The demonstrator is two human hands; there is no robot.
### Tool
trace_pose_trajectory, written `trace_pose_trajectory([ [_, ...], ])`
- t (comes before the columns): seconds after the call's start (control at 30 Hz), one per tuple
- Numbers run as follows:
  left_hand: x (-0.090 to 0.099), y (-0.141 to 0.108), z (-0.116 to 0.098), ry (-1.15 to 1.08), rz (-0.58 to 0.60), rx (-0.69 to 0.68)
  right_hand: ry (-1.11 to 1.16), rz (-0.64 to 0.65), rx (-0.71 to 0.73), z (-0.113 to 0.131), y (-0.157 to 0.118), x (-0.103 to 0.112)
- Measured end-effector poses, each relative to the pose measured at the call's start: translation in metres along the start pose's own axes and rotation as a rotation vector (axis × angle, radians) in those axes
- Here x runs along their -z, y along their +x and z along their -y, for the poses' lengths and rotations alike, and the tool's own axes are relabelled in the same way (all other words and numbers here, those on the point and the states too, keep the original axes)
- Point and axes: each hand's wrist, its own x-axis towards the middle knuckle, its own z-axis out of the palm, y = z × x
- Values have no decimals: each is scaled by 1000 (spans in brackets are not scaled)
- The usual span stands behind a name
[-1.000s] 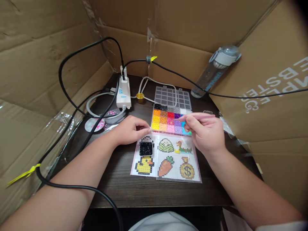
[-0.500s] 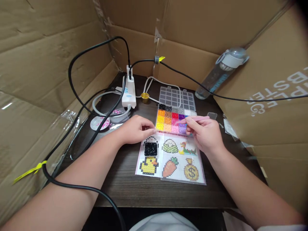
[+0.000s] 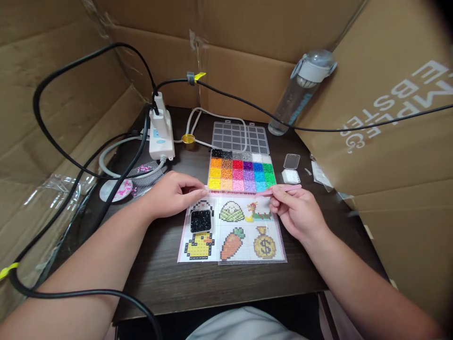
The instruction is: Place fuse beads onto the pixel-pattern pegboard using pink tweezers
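Note:
My right hand (image 3: 297, 210) grips pink tweezers (image 3: 281, 190), whose tips point left over the top edge of the pattern sheet (image 3: 247, 236). My left hand (image 3: 179, 192) has thumb and fingers pressed together by the sheet's upper left corner; what they hold, if anything, is too small to tell. Just below it, a small box of black beads (image 3: 200, 221) rests on the sheet. Behind the sheet lies the bead case (image 3: 242, 172) with beads sorted by colour, its clear lid (image 3: 240, 137) folded back. Pictures of a duck, a carrot and a money bag show on the sheet.
A power strip (image 3: 162, 137), black cables (image 3: 88, 167) and a gold cup (image 3: 188, 141) are at the back left. A round dish (image 3: 115, 190) with pink beads lies left. A bottle (image 3: 300, 89) leans back right, near a small white box (image 3: 291, 176). Cardboard walls (image 3: 247, 89) surround the table.
My right hand and the tweezers have moved from over the pink beads toward me, to the sheet's top edge. The camera view has shifted, so the scene sits further left.

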Motion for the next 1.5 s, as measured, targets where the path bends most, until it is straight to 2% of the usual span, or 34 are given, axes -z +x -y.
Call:
trace_pose_trajectory([
  [0.13, 0, 0, 0, 1, 1, -21, 2, 14, 5, 9, 11, -25],
  [0.27, 0, -2, -1, -9, -3, -29, 22, -30, -74, 12, 23, -63],
  [0.37, -1, -3, -1, -8, -9, -51, -3, -52, -133, 7, 28, -82],
  [0.47, -2, -3, 0, 6, -13, -88, -53, -55, -157, 1, 30, -87],
  [0.77, -4, -3, 1, 44, -8, -122, -89, -92, -127, -7, 35, -84],
  [0.87, -4, -3, 1, 30, -5, -105, -58, -120, -11, 4, 35, -77],
  [0.93, -4, -3, 2, 23, -2, -94, -77, -115, 159, 16, 29, -65],
  [1.0, -3, -3, 2, 24, 2, -91, -195, -69, 349, 24, 18, -46],
  [1.07, -3, -2, 2, 24, 8, -88, -402, -41, 453, 25, 3, -25],
  [1.13, -3, -2, 2, 27, 16, -84, -542, 37, 463, 17, -11, -6],
  [1.23, -3, 0, 2, 44, 12, -82, -585, 130, 443, -2, -23, 13],
  [1.33, -3, 0, 2, 38, 1, -57, -570, 159, 429, -14, -24, 21],
  [1.5, -2, 1, 3, 38, -9, -36, -528, 177, 386, -13, -20, 20],
])
